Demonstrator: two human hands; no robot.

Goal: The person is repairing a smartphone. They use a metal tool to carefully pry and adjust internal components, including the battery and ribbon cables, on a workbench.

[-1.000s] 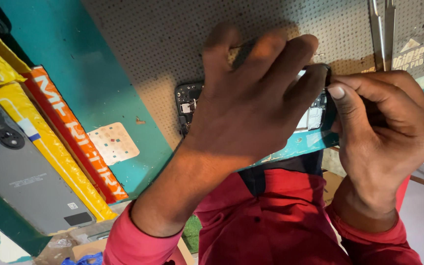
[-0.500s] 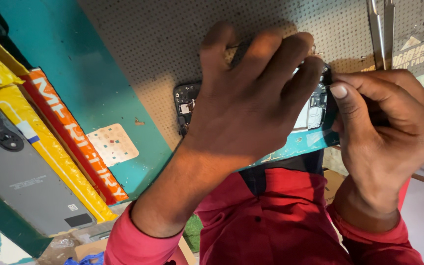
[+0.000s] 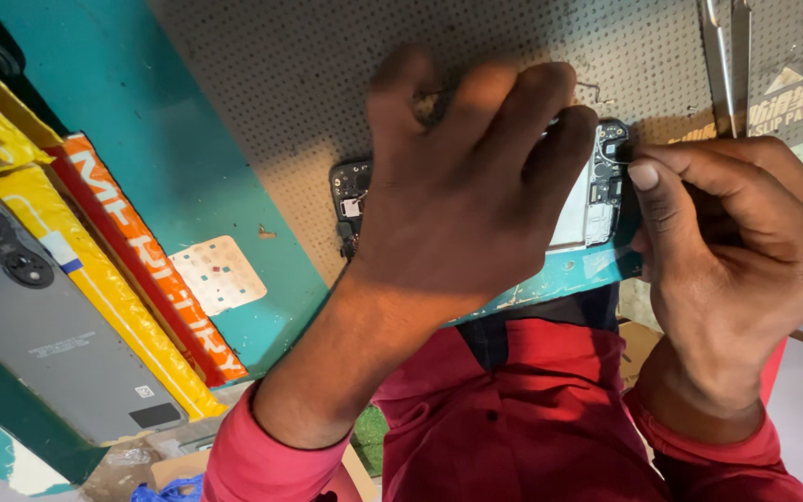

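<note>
An opened black phone (image 3: 349, 199) lies on a grey perforated mat (image 3: 262, 84), its circuit boards showing at both ends. My left hand (image 3: 462, 195) is spread over the phone's middle and presses it down, hiding most of it. My right hand (image 3: 736, 251) is at the phone's right end (image 3: 603, 181), thumb and fingers pinched together on a small dark tool (image 3: 621, 151) that touches the board there. What the tool is cannot be made out.
Metal tweezers (image 3: 725, 65) lie on the mat at the top right. On the teal table (image 3: 132, 112) to the left are a grey phone back cover (image 3: 48, 344), yellow and orange boxes (image 3: 155, 279), and a small white pad (image 3: 218, 274) dotted with tiny parts.
My left hand's fingers have shifted slightly on the phone. My right hand stays pinched at the phone's right end.
</note>
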